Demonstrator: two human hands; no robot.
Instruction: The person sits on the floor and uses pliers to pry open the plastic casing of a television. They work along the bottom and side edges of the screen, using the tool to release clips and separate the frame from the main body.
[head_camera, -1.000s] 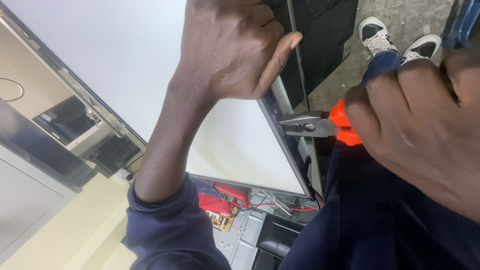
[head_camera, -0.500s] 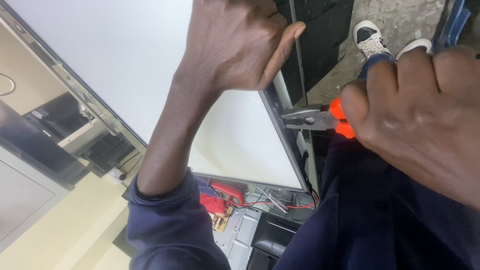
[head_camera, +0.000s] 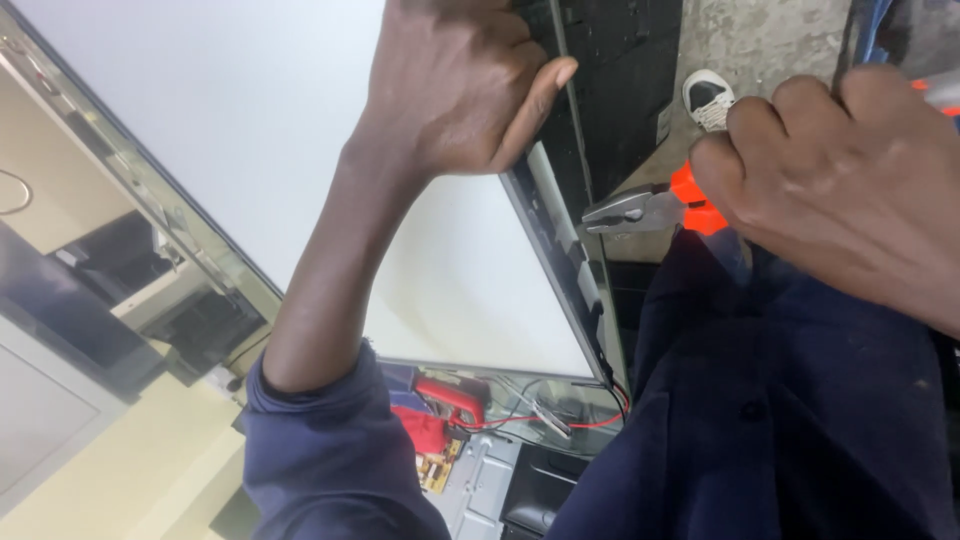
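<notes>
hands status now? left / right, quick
Left hand: closed, gripping the edge of the white panel.
Right hand: closed around the orange-handled pliers, jaws shut.

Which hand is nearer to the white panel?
Left. The left hand grips the white panel at its edge; the right hand holds pliers beside the edge, apart from it.

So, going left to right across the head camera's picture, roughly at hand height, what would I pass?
White panel → left hand gripping the panel's edge → dark frame strip → pliers with orange handles → right hand holding them.
</notes>
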